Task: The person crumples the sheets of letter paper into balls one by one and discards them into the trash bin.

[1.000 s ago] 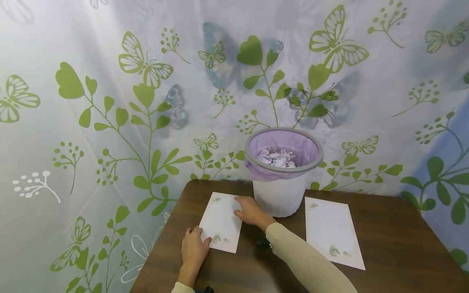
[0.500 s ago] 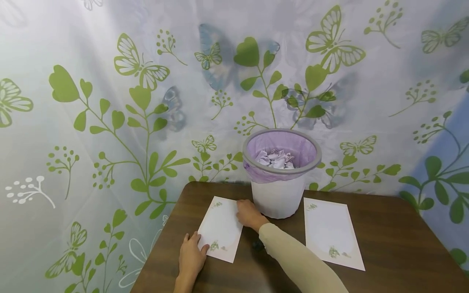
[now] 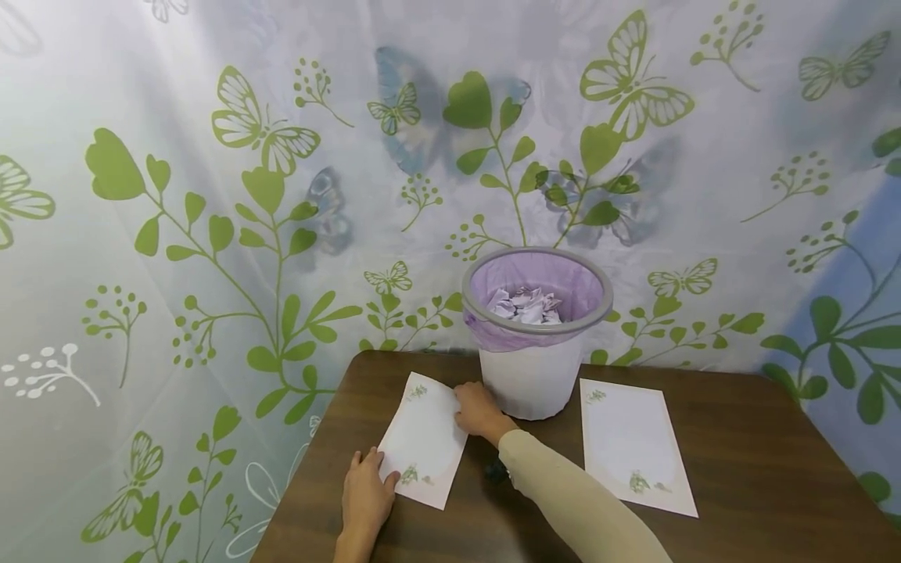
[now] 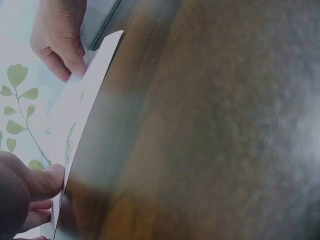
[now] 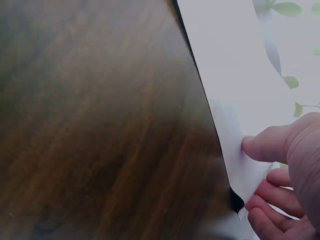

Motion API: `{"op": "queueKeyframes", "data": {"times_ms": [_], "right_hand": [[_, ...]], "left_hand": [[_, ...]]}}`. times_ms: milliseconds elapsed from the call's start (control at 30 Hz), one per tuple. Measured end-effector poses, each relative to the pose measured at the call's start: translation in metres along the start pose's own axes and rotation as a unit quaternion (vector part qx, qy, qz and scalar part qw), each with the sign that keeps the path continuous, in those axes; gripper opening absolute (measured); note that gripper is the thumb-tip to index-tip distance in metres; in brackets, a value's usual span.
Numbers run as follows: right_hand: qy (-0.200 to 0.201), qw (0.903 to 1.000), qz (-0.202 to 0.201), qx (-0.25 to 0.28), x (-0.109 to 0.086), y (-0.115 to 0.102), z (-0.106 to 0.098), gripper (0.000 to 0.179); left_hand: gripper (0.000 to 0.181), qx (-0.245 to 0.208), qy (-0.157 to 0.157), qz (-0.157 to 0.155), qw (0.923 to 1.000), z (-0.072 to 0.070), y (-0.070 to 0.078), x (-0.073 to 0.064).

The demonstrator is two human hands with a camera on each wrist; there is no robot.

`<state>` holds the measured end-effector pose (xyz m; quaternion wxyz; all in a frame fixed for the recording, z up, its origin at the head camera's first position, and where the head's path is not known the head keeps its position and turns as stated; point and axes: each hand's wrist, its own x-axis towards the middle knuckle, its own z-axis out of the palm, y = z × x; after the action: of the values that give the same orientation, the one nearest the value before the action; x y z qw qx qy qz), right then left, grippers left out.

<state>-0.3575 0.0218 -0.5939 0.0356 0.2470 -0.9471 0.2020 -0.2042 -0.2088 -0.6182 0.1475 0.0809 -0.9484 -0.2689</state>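
Note:
A white sheet of paper [image 3: 422,438] with small green leaf prints lies on the brown table's left part. Its surface bows, and its upper right corner lifts. My right hand [image 3: 481,410] pinches that corner, thumb on top and fingers underneath, as the right wrist view shows with the curled paper [image 5: 235,115]. At the lower left corner, my left hand [image 3: 366,496] holds the paper, its thumb [image 4: 50,181] at the bottom edge and its fingers by the left side. The corner itself is hidden by that hand.
Behind the right hand stands a white bin [image 3: 531,383] with a grey rim and purple liner, holding crumpled paper [image 3: 526,306]. A second printed sheet [image 3: 633,438] lies flat right of it. A patterned curtain [image 3: 394,195] hangs behind the table [image 3: 760,453].
My right hand has gone from resting on the sheet's right edge to pinching its upper right corner. The sheet has shifted slightly downward and now bows. The left hand stays at its corner.

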Motion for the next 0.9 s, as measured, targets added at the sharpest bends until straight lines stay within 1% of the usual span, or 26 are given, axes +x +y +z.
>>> {"op": "queueKeyframes", "data": {"times_ms": [200, 300, 367, 400, 433, 567, 667, 800, 900], "right_hand": [[-0.01, 0.9996, 0.014, 0.022, -0.005, 0.0, 0.004, 0.046], [-0.009, 0.9994, 0.011, 0.03, -0.009, -0.002, 0.003, 0.047], [0.001, 0.9988, 0.0, 0.048, -0.012, -0.002, 0.0, 0.044], [0.015, 0.9979, -0.016, 0.061, -0.013, 0.002, 0.003, 0.042], [0.023, 0.997, -0.023, 0.07, -0.015, 0.002, 0.002, 0.04], [0.039, 0.9885, -0.039, 0.141, -0.023, 0.005, -0.005, 0.029], [0.031, 0.9824, -0.03, 0.182, -0.029, 0.001, -0.018, 0.019], [0.03, 0.9766, -0.05, 0.207, -0.034, -0.002, -0.034, 0.01], [0.026, 0.9705, -0.064, 0.231, -0.04, -0.005, -0.049, 0.011]], "left_hand": [[0.057, 0.001, -0.003, 0.0, 1.0, 0.0, -0.001, -0.002], [0.059, -0.002, -0.007, 0.004, 1.0, -0.001, -0.001, -0.002], [0.059, -0.002, -0.009, 0.009, 0.9999, -0.001, -0.002, -0.002], [0.058, -0.002, -0.009, 0.012, 0.9999, -0.001, -0.003, -0.002], [0.058, 0.0, -0.01, 0.014, 0.9999, 0.0, -0.004, -0.002], [0.056, -0.003, -0.005, 0.026, 0.9996, -0.001, -0.006, -0.002], [0.059, -0.013, -0.006, 0.021, 0.9997, -0.002, -0.007, -0.001], [0.069, -0.021, -0.016, 0.008, 0.9996, -0.004, -0.008, 0.0], [0.075, -0.026, -0.023, 0.001, 0.9994, -0.006, -0.007, 0.0]]}}
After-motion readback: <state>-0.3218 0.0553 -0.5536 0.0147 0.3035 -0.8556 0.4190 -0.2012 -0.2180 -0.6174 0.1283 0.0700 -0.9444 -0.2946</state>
